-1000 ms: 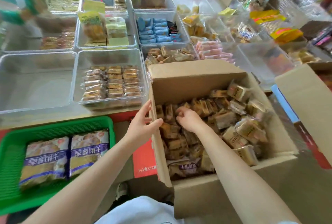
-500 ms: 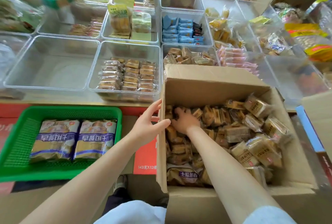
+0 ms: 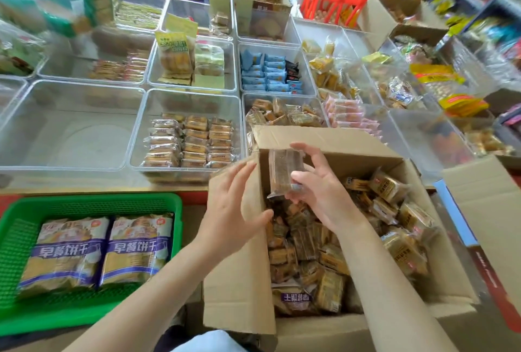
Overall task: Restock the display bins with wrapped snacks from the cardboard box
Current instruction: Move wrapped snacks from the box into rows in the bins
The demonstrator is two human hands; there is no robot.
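Observation:
An open cardboard box (image 3: 439, 275) in front of me is full of small brown wrapped snacks (image 3: 315, 241). My right hand (image 3: 321, 190) holds a stack of wrapped snacks (image 3: 283, 172) upright above the box's far left corner, fingers curled round it. My left hand (image 3: 234, 207) lies with straight fingers against the box's left flap (image 3: 239, 281), thumb reaching over the edge. Just left of the box, a clear display bin (image 3: 191, 103) holds neat rows of similar brown snacks (image 3: 191, 142). Behind the box another bin holds loose brown snacks (image 3: 284, 113).
A green basket (image 3: 93, 205) with two large biscuit bags sits at the lower left. A clear bin with nothing in it (image 3: 70, 126) stands left of the stocked one. More bins of blue (image 3: 267, 72), yellow and pink snacks fill the back. A second carton flap (image 3: 485, 196) rises at right.
My right hand has come up out of the box with a stack of snacks in it. My left hand has stayed on the box's left flap. The view has tilted upward.

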